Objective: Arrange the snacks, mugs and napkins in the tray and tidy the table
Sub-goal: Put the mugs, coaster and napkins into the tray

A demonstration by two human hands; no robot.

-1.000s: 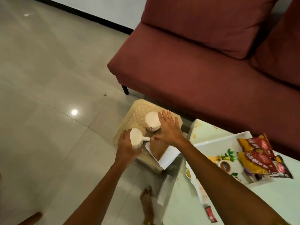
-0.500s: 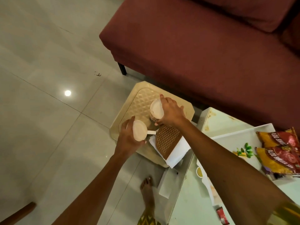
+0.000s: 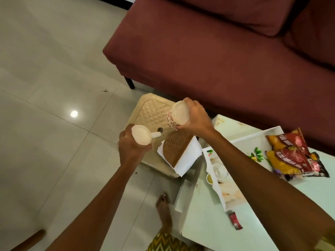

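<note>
- Left hand [image 3: 133, 147] holds a plain white ceramic mug [image 3: 141, 134] w/ its mouth facing the camera; fingers wrap the far side of the body, thumb on the near side, handle sticking out to the right, free of the fingers.
- Right hand [image 3: 195, 117] holds a white mug w/ red leaf print [image 3: 176, 115], tilted, mouth toward the camera; fingers curl round its right side, thumb under the lower rim, printed side bare on the left.
- Both mugs are in the air above a beige plastic stool w/ quilted top [image 3: 154, 115], apart from each other.
- On the stool's near-right corner: brown patterned napkin [image 3: 175, 147] lying on white folded napkins [image 3: 188, 160], just below the right hand, not touched.
- White rectangular tray w/ flower print [image 3: 253, 142] sits on the pale green tabletop [image 3: 208, 223] at right; two red-yellow snack packets [image 3: 291, 156] lie over its far-right end.
- Small red sachet [image 3: 235, 220] on the tabletop near the tray's near edge.
- Maroon fabric sofa [image 3: 217, 51] behind the stool; bare foot [image 3: 164, 209] on the tiled floor [image 3: 45, 87].
</note>
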